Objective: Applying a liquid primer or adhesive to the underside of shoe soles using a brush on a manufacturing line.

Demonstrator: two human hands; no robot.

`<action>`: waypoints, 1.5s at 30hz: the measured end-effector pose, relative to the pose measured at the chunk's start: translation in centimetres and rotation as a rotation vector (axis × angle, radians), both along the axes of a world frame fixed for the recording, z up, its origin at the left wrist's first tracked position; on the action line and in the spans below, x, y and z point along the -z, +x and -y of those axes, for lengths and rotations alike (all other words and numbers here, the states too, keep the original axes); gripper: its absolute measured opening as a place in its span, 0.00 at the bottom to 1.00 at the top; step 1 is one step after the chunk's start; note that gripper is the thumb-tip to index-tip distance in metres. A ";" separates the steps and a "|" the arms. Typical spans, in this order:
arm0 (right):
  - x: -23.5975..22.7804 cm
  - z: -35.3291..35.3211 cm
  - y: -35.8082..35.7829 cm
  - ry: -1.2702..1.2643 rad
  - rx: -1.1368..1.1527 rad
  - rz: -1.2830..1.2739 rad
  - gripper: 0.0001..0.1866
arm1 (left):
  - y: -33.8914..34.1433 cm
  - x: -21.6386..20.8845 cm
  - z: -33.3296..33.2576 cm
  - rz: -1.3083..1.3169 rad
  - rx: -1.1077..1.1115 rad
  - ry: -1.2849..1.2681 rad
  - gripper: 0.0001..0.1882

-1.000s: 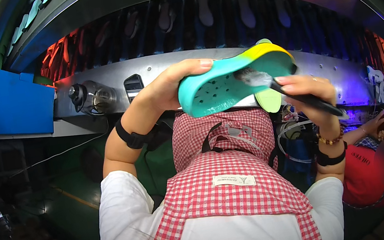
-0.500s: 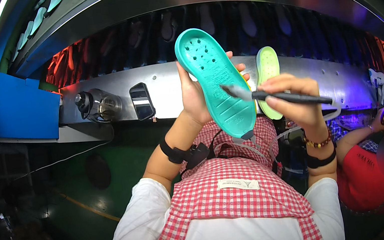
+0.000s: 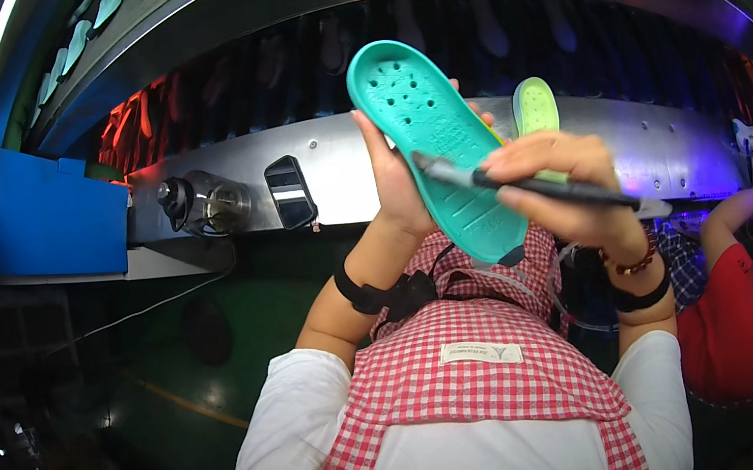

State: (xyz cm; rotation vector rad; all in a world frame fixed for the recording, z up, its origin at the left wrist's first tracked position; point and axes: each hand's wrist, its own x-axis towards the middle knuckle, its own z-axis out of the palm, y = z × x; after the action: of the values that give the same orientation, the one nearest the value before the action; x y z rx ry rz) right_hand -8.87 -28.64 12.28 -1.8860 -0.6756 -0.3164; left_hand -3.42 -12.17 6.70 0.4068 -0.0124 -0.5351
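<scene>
A teal shoe sole (image 3: 432, 131) with several holes at its far end is tilted up in front of me. My left hand (image 3: 399, 176) grips it from the left and behind, its fingertips showing past the right edge. In my right hand (image 3: 566, 178) is a brush (image 3: 528, 187) with a dark handle, pinched between thumb and fingers. The brush's bristles reach the middle of the sole, near its left edge. Behind my right hand, a pale green sole (image 3: 535, 109) rests on the metal ledge, partly hidden by that hand.
A dark phone (image 3: 291, 192) and a clear bottle with a black lid (image 3: 210, 203) stand left on the metal ledge (image 3: 340, 166). Beyond it runs a dark conveyor (image 3: 299, 69) bearing soles. A blue box (image 3: 45, 216) is at far left. At right, a person in red (image 3: 727, 336) works.
The brush tip has moved left across the teal sole toward its left edge. The whole view has shifted slightly, and the co-worker's arm at right has moved outward.
</scene>
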 end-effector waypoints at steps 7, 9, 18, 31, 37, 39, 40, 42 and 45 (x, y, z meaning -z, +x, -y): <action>0.4 1.5 -1.1 0.045 0.063 -0.078 0.11 | 0.3 -0.8 -1.4 0.038 -0.075 -0.052 0.42; 1.2 0.6 -2.4 0.046 -0.094 -0.181 0.12 | 0.6 -0.6 -1.6 0.181 -0.065 0.042 0.41; 3.4 0.8 -1.3 0.732 -0.213 -0.493 0.10 | 0.2 -3.3 -0.4 0.097 -0.128 0.108 0.35; 0.6 -0.1 -1.5 0.304 -0.282 -0.274 0.10 | -0.3 -2.3 0.1 0.091 0.017 -0.157 0.25; -1.0 1.0 -0.2 0.173 -0.254 -0.324 0.09 | 0.5 -2.5 -0.9 0.148 0.019 -0.173 0.24; -1.6 0.7 -0.4 0.249 -0.173 -0.387 0.09 | 0.6 -2.7 -1.1 0.114 -0.013 0.001 0.24; -1.7 0.6 -0.6 0.250 -0.175 -0.388 0.09 | 0.8 -2.8 -1.2 0.113 -0.014 0.003 0.24; -1.4 0.3 -0.8 0.204 -0.186 -0.392 0.10 | 1.3 -2.9 -1.5 0.083 0.069 -0.025 0.23; -1.6 0.2 -1.3 0.084 -0.384 -0.274 0.10 | 1.5 -3.5 -1.4 -0.047 0.277 -0.063 0.23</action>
State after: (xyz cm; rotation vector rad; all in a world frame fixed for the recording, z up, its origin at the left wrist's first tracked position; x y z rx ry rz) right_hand -10.20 -28.85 13.90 -1.6374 -0.8023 0.1546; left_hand -1.97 -10.81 10.20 0.3322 -0.0410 -0.8149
